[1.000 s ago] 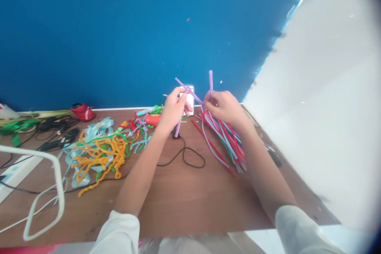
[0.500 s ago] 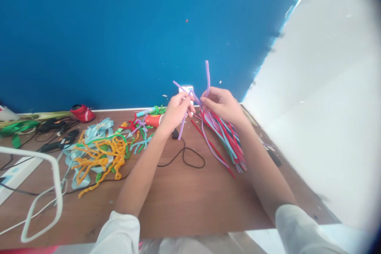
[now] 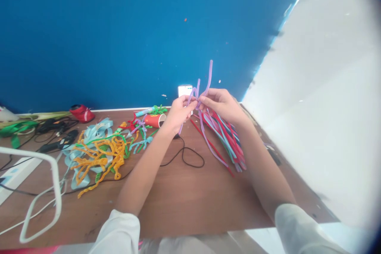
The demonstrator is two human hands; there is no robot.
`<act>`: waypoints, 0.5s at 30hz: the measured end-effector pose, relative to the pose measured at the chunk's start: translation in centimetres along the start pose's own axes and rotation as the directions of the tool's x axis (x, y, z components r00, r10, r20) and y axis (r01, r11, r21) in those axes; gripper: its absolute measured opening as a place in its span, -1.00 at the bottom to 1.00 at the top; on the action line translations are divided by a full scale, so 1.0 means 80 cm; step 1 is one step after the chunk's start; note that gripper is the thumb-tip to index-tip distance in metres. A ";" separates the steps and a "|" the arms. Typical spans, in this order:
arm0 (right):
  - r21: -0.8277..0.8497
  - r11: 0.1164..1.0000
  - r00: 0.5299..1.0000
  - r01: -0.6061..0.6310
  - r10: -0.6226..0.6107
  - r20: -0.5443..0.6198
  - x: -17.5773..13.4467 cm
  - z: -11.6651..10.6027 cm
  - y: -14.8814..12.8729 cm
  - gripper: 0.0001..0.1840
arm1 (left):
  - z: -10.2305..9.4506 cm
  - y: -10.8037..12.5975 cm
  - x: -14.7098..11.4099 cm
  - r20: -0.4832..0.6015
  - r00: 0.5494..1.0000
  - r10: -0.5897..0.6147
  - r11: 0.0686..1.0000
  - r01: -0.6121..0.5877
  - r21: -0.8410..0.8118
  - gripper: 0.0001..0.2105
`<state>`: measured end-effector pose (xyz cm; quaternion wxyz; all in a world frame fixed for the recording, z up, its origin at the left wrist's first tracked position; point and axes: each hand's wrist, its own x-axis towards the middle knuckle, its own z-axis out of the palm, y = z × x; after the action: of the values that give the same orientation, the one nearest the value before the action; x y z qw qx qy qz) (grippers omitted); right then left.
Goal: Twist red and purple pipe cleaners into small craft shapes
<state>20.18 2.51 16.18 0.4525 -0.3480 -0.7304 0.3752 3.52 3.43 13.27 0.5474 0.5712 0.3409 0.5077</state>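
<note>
Purple pipe cleaners (image 3: 210,72) are pinched between my two hands above the table, their bent ends sticking up and one end hanging down. My left hand (image 3: 179,113) closes thumb and fingers on the left part of them. On the right, my right hand (image 3: 220,104) grips them near where they cross, fingertips almost touching the left hand's. Below the right hand lies a bundle of red, light blue, purple and dark pipe cleaners (image 3: 224,139), partly covered by the right forearm. A phone with a lit screen (image 3: 185,90) stands behind the hands, partly hidden.
Left of my arm lie twisted orange pipe cleaners (image 3: 101,158) on light blue ribbon (image 3: 77,176). A red paper cup (image 3: 153,120) lies on its side. A black cable (image 3: 192,163) loops over the table. A white frame (image 3: 56,190) and power strip (image 3: 18,176) are at left.
My left hand has shifted slightly right, closer to my right hand. The purple end that pointed left now stands upright, and a bent loop shows between the hands.
</note>
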 end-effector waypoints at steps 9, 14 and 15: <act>-0.181 0.983 0.999 -0.026 0.019 -0.042 0.001 0.010 0.006 -0.76 | 0.005 -0.002 -0.001 -0.059 0.998 0.015 1.000 -0.016 -0.003 -0.79; -0.152 0.988 0.992 -0.015 -0.005 -0.129 0.007 0.019 0.016 -0.79 | 0.007 -0.008 0.001 -0.064 0.997 0.037 0.999 -0.038 -0.013 -0.80; -0.129 0.991 0.990 -0.019 0.001 -0.139 0.008 0.020 0.017 -0.81 | 0.007 -0.009 0.001 -0.059 0.997 0.042 0.999 -0.042 -0.007 -0.80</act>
<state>18.74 3.30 14.79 0.4765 -0.4057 -0.7182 0.3042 4.16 3.49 12.65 0.5286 0.5609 0.3429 0.5370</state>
